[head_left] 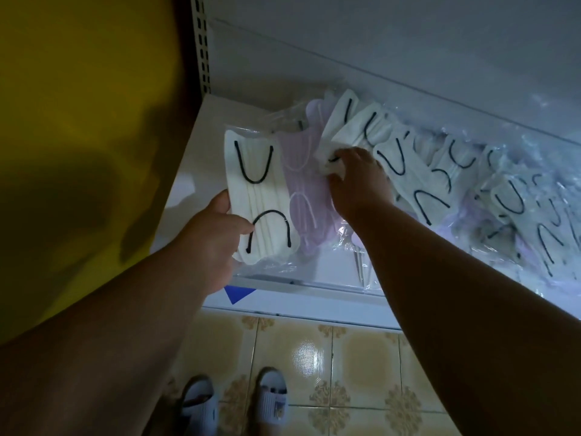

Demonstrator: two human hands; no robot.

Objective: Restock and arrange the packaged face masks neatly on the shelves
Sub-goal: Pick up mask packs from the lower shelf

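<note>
- White shelf (201, 146) carries the stock; its front lip runs from 9 o'clock down toward 4 o'clock across my view.
- My left hand (213, 234) grips a clear packet of white masks with black ear loops (257, 196) by its left edge, thumb curled over the front, fingers behind. Packet stands roughly upright, at centre of view, just above the shelf surface.
- Lilac mask packet (301, 184) lies just behind and to the 3 o'clock side of the white packet, partly overlapped by it.
- My right hand (358, 180) reaches in at about 2 o'clock from the held packet, fingers curled onto the near corner of another white mask packet (342, 127) that leans back toward the rear panel. It pinches that packet's lower edge.
- Row of packets (471, 184), white with black loops and some lilac among them, overlaps loosely along the shelf toward 3 o'clock. Plastic wrap glares; cannot count them.
- Slotted upright post (202, 42) at 12 o'clock, yellow wall (78, 89) toward 10 o'clock.
- Tiled floor (345, 357) at 6 o'clock, with my two pale slippers (270, 394).
</note>
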